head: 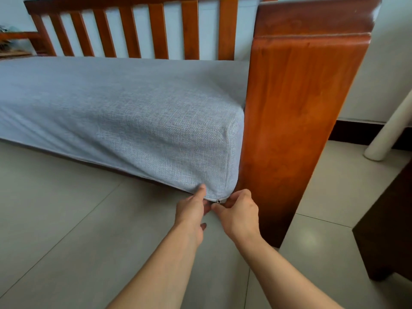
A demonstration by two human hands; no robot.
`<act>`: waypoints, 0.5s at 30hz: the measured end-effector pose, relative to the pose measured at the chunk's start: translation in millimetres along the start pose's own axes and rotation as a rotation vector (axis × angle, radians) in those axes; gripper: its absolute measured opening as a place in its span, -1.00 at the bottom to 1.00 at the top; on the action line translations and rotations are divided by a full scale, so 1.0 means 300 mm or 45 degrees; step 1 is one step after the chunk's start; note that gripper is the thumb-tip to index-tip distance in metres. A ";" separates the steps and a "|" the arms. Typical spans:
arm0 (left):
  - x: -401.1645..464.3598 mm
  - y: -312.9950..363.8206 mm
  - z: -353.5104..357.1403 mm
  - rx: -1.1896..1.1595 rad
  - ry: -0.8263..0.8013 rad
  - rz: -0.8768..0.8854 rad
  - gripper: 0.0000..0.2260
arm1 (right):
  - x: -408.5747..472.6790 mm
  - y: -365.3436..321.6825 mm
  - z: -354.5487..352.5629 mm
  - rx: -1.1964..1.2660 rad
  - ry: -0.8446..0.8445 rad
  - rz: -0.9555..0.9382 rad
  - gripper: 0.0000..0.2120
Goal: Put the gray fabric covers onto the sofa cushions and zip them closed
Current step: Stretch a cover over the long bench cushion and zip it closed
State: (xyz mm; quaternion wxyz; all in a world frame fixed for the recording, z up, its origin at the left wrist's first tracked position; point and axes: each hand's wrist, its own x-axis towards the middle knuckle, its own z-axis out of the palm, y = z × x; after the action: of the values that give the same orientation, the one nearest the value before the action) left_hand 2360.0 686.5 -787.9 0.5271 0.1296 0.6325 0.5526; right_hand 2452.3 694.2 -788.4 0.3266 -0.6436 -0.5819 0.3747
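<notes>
A pale tiled floor (66,219) fills the near part of the scene. On it stands a wooden sofa frame (296,121), its reddish-brown end panel rising tall on the right and its slatted backrest (133,30) running along the far side against a light wall (392,63).

A long sofa cushion lies on the frame, stretching from the far left to the end panel, and the gray fabric cover (124,103) is drawn over all of it that shows. Its woven top is smooth, and its near right corner is rounded and sits just beside the end panel, with a seam running down the corner edge.

To the right of the sofa, a dark wooden piece of furniture (388,230) stands near the right edge, and a white slanted leg (388,134) rests on the floor beyond it.

Both bare forearms reach in from the near edge toward the cushion's lower right corner. The left hand (192,210) pinches the bottom hem of the cover, its thumb pressed on the fabric and its fingers curled beneath. The right hand (238,210) is just beside it, its fingers curled around the corner; its thumb and forefinger seem to grip at the small metal zipper pull (219,201), though the contact is partly hidden. The zipper pull sits at the very corner of the bottom edge.
</notes>
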 end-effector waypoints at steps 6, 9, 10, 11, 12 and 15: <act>0.034 0.021 0.035 0.069 -0.049 -0.035 -0.89 | 0.036 0.019 0.046 0.039 0.091 0.030 -0.90; 0.033 0.008 0.020 0.089 -0.058 0.029 -0.96 | -0.012 0.039 0.035 -0.240 0.171 -0.115 -0.85; 0.023 0.006 0.015 0.090 -0.049 0.063 -0.94 | -0.032 0.046 0.032 -0.395 0.174 -0.200 -0.82; 0.018 0.005 0.012 0.099 -0.032 0.099 -0.92 | -0.048 0.052 0.029 -0.509 0.170 -0.279 -0.82; 0.017 0.002 0.010 0.109 -0.010 0.131 -0.90 | -0.059 0.057 0.029 -0.550 0.166 -0.335 -0.83; 0.015 0.003 0.004 0.097 0.061 0.182 -0.89 | -0.060 0.052 0.036 -0.427 0.144 -0.366 -0.81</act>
State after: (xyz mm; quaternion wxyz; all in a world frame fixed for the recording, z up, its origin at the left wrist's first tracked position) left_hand 2358.7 690.7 -789.4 0.4659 0.1810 0.6545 0.5673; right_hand 2450.0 674.4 -805.5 0.2973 -0.6193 -0.7025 0.1859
